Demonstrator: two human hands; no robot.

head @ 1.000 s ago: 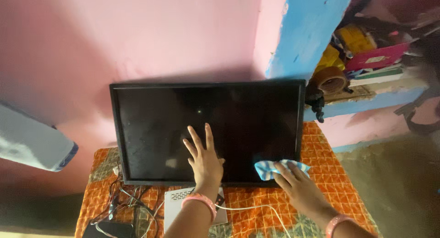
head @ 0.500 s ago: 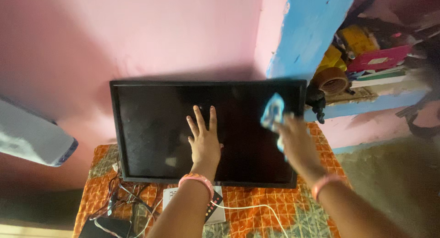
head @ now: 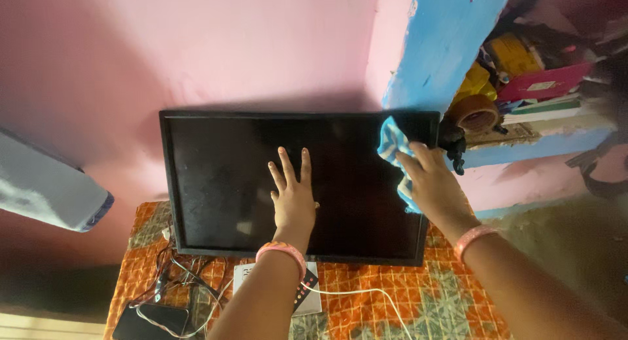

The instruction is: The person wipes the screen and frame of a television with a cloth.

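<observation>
A black flat-screen television (head: 222, 183) stands on a table against a pink wall. My left hand (head: 293, 195) lies flat on the middle of the dark screen, fingers spread. My right hand (head: 433, 183) presses a blue and white cloth (head: 392, 147) against the upper right part of the screen, near the top corner. Both wrists carry pink bangles.
An orange patterned cloth (head: 418, 294) covers the table. Tangled cables (head: 190, 274), a dark phone (head: 147, 319) and a white box (head: 311, 294) lie in front of the screen. A blue pillar (head: 445, 45) and cluttered shelves with tape rolls (head: 476, 112) stand at right.
My right hand carried the cloth from the lower right edge of the screen up to its upper right corner. My left hand stayed flat on the screen.
</observation>
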